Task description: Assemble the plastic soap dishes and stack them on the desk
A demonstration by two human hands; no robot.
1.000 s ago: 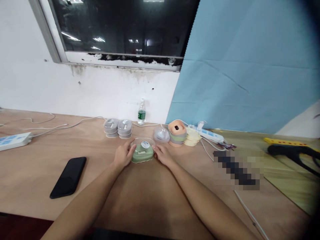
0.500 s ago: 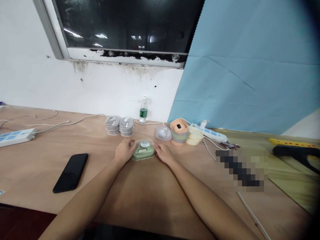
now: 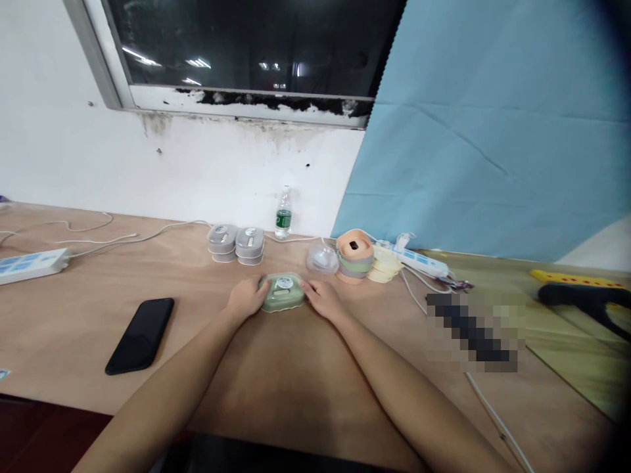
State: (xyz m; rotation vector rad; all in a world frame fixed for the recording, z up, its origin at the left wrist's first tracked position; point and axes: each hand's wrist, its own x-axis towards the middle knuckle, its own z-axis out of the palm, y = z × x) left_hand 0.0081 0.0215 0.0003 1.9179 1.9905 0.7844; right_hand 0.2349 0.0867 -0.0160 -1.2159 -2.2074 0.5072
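A small green container with a clear lid and a round white sticker sits on the wooden table straight ahead. My left hand presses against its left side with fingers curled round the edge. My right hand grips its right side the same way. Both forearms reach forward from the near edge.
Two grey lidded containers stand behind, with a water bottle at the wall. A clear lid, a stack of coloured containers and yellow lids lie to the right. A black phone and power strips lie left.
My hands have closed in tighter on the green container, and the clear lid now sits lower on it. The view has shifted slightly.
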